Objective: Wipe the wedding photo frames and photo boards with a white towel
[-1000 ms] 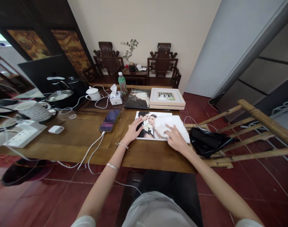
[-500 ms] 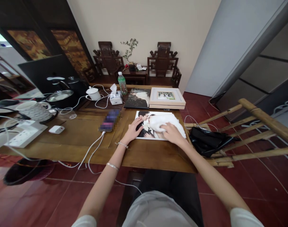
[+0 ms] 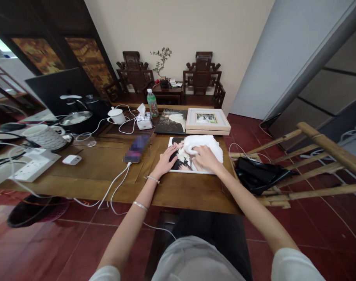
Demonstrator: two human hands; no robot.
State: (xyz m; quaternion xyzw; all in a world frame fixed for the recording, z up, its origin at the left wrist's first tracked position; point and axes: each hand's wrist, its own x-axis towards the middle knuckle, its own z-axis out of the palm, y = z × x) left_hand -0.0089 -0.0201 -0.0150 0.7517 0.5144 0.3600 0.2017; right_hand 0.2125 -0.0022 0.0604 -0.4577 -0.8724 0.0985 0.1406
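We see a cream wall (image 3: 189, 31) behind two carved dark chairs (image 3: 133, 74), red floor tiles (image 3: 63, 242), and a bamboo chair (image 3: 326, 147) beside our wooden worktop (image 3: 92, 168).

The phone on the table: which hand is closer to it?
Left. The left hand rests on the photo, just right of the phone; the right hand is farther right, on the white cloth.

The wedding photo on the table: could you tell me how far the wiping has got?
Nothing looks finished yet. In hand: the right hand presses the white cloth on the wedding photo, which the left hand steadies. Left: its uncovered lower-left part, probably.
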